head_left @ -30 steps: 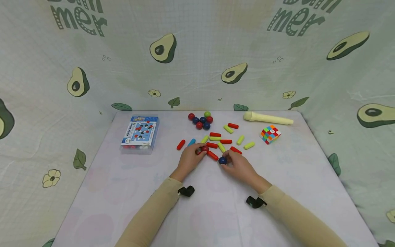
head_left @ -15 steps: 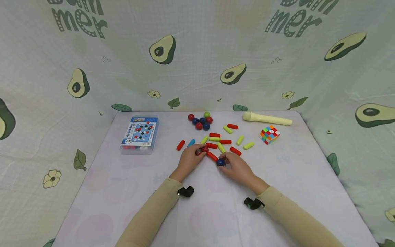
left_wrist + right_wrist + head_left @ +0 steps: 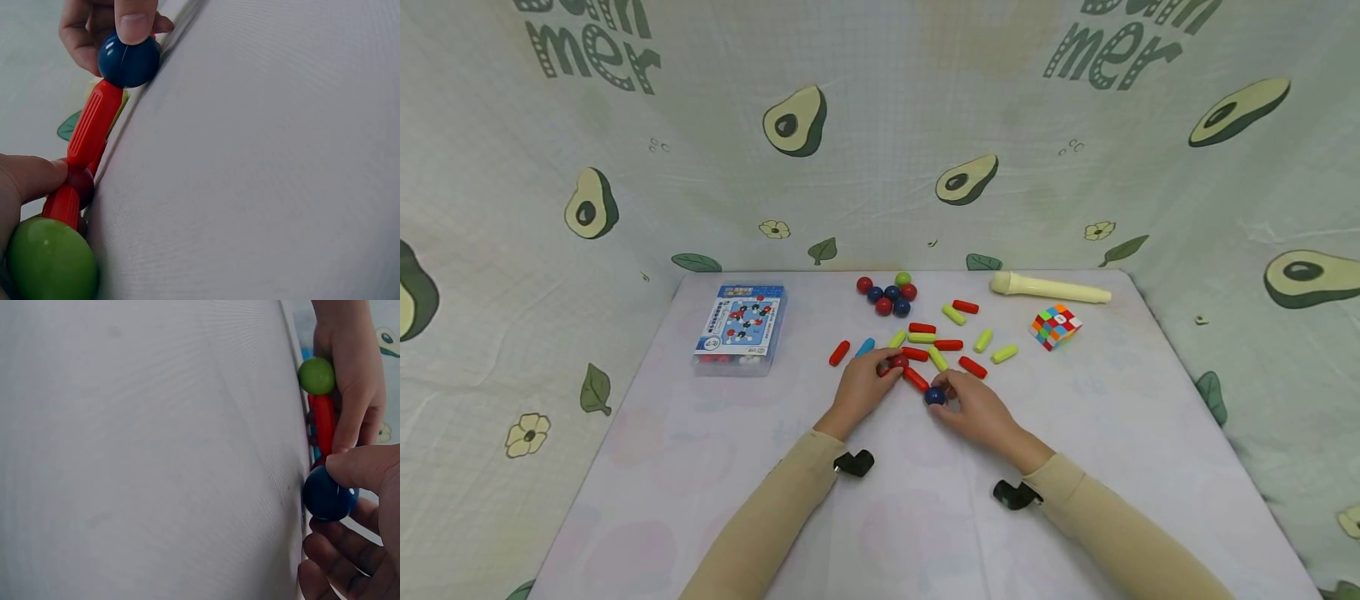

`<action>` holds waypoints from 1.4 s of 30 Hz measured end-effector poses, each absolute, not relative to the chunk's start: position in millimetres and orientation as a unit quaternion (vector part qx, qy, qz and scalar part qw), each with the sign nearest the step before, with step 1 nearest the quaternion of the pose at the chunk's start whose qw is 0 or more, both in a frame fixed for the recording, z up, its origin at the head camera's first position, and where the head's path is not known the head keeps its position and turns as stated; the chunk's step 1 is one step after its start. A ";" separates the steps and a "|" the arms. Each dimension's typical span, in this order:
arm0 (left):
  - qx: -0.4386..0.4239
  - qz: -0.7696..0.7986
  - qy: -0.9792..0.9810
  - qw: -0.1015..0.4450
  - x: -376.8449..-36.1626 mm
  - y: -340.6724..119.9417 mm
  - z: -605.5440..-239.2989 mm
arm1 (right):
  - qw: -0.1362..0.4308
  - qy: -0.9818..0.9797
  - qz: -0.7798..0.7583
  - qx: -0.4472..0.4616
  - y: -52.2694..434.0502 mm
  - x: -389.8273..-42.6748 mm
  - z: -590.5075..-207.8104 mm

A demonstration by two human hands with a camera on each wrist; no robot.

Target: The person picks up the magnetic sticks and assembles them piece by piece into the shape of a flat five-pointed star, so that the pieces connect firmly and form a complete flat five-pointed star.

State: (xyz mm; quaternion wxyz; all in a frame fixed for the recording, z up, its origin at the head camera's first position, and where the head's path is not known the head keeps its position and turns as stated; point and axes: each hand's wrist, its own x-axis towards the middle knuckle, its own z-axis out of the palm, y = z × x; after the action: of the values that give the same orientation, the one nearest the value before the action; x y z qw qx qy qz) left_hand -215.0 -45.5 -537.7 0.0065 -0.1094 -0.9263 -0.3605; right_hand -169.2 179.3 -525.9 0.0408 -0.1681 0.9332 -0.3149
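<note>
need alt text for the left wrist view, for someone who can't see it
The right hand pinches a dark blue ball that appears to meet a grooved red rod. The rod runs down to a dark red ball, held by the left hand, and a second red rod leads on to a green ball in the foreground.

Pale avocado-print cloth (image 3: pixel 872 183) behind a whitish tabletop (image 3: pixel 917 533)

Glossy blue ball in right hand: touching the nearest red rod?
Touching: left wrist view shows red rod's end meeting blue ball. Firmly attached: cannot tell.
</note>
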 end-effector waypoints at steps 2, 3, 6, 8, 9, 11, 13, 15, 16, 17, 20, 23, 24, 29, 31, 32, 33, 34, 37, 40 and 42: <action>-0.108 -0.360 -0.927 0.007 -216.6 -44.4 -538.3 | 0.041 0.935 -0.313 -0.162 179.3 -169.7 -525.6; -0.108 -0.359 -0.927 0.008 -217.8 -43.9 -538.9 | 0.041 0.936 -0.312 -0.159 179.3 -170.1 -525.5; -0.107 -0.357 -0.928 0.008 -221.3 -42.6 -540.2 | 0.039 0.937 -0.311 -0.152 179.4 -171.8 -525.7; -0.108 -0.356 -0.928 0.009 -223.5 -42.0 -540.6 | 0.035 0.938 -0.311 -0.150 179.6 -173.3 -526.1; -0.109 -0.356 -0.928 0.010 -224.6 -41.7 -540.6 | 0.034 0.938 -0.311 -0.149 179.7 -174.0 -526.2; -0.109 -0.357 -0.927 0.010 -226.0 -41.0 -539.8 | 0.031 0.938 -0.313 -0.147 179.9 -175.2 -526.5; -0.109 -0.360 -0.927 0.010 -226.8 -40.7 -538.1 | 0.031 0.938 -0.314 -0.144 179.8 -176.3 -526.9; -0.108 -0.360 -0.927 0.010 -227.2 -40.5 -536.5 | 0.031 0.938 -0.315 -0.141 179.6 -177.2 -527.6; -0.108 -0.360 -0.927 0.010 -227.3 -40.5 -535.9 | 0.031 0.938 -0.315 -0.140 179.6 -177.5 -527.9; -0.107 -0.358 -0.927 0.009 -227.2 -40.4 -535.5 | 0.031 0.938 -0.314 -0.140 179.7 -177.8 -528.4; -0.102 -0.355 -0.929 0.008 -226.2 -40.7 -535.2 | 0.030 0.939 -0.313 -0.140 179.9 -177.7 -528.8; -0.093 -0.354 -0.931 0.006 -223.6 -42.2 -535.5 | 0.027 0.937 -0.320 -0.139 180.5 -175.7 -527.7; -0.090 -0.355 -0.931 0.006 -222.7 -43.0 -535.5 | 0.025 0.936 -0.323 -0.138 181.0 -174.7 -527.2; -0.085 -0.362 -0.928 0.009 -218.1 -47.9 -533.7 | 0.013 0.934 -0.330 -0.135 186.7 -171.0 -525.2; -0.084 -0.362 -0.929 0.007 -216.5 -50.0 -532.3 | 0.009 0.935 -0.329 -0.133 189.8 -170.8 -524.3; -0.084 -0.361 -0.929 0.006 -216.0 -50.8 -531.7 | 0.006 0.935 -0.330 -0.133 191.6 -170.7 -523.8; -0.084 -0.359 -0.929 0.006 -215.4 -51.5 -531.1 | 0.003 0.935 -0.329 -0.131 193.5 -170.8 -523.5; -0.086 -0.359 -0.929 0.006 -214.9 -52.1 -530.4 | -0.002 0.936 -0.329 -0.129 195.2 -171.3 -523.1; -0.090 -0.359 -0.929 0.009 -215.2 -52.7 -530.9 | -0.020 0.936 -0.329 -0.124 200.8 -173.5 -523.4; -0.092 -0.356 -0.930 0.011 -216.6 -52.2 -533.0 | -0.039 0.935 -0.330 -0.121 204.9 -176.4 -524.3; -0.091 -0.354 -0.931 0.010 -217.9 -51.2 -534.4 | -0.046 0.935 -0.331 -0.119 206.9 -177.5 -524.9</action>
State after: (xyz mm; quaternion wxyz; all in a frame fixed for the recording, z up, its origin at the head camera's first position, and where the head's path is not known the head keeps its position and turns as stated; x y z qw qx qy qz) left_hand -217.9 -51.2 -534.4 0.0103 -0.0907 -0.9308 -0.3538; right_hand -177.5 206.9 -524.9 -0.0462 -0.1190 0.9349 -0.3312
